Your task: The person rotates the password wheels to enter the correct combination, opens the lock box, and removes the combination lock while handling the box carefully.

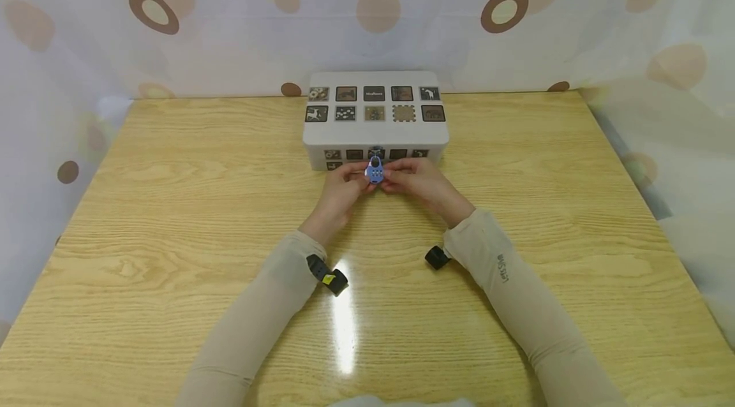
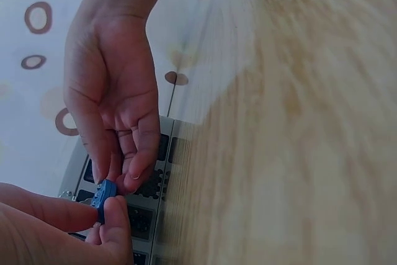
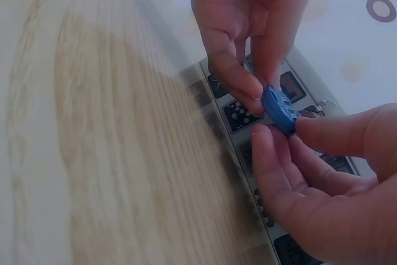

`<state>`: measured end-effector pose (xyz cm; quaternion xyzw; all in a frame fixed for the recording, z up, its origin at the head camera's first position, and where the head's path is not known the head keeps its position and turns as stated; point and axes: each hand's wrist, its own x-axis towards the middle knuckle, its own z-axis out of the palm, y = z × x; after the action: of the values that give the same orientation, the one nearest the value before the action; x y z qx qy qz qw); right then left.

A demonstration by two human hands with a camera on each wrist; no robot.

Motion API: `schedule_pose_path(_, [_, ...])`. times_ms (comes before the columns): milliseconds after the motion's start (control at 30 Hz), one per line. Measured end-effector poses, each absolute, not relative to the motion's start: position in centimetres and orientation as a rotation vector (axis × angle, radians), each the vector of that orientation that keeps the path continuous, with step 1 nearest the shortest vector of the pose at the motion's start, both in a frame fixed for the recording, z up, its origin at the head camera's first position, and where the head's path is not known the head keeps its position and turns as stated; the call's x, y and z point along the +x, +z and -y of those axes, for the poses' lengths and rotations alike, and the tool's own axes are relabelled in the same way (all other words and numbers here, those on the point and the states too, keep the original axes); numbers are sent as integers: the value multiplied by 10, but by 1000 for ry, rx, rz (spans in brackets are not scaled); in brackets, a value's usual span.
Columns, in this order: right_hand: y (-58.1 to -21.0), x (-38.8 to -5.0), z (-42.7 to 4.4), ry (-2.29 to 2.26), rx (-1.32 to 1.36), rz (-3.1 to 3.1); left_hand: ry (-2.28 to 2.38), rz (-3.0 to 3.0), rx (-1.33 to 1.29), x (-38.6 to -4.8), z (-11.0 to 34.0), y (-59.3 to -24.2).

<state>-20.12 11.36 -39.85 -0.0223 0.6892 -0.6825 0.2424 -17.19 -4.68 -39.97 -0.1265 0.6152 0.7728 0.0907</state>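
A small blue combination padlock (image 1: pixel 375 173) hangs at the front clasp of a white box (image 1: pixel 373 134). Its number dials face up, and its shackle stands at the clasp. From the left, my left hand (image 1: pixel 339 195) pinches the padlock body between thumb and fingers. My right hand (image 1: pixel 426 185) pinches it from the other side, fingertips at its edge. The left wrist view shows the padlock (image 2: pixel 105 198) between both sets of fingertips. In the right wrist view the padlock (image 3: pixel 280 110) is tilted, and fingers cover part of its body.
The box, lid down, has rows of small dark pictures and stands at the back of a wooden table (image 1: pixel 201 203). Behind it hangs a pale curtain (image 1: pixel 430 43) with brown and tan spots. Black straps (image 1: pixel 330 276) are on both sleeved wrists.
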Motion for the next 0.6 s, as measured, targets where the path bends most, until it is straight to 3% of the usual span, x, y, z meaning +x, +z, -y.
schedule_pose_path(600, [-397,-200,-110,-1826,-43,-1968,2258,-1802,-391,-174,49,-398])
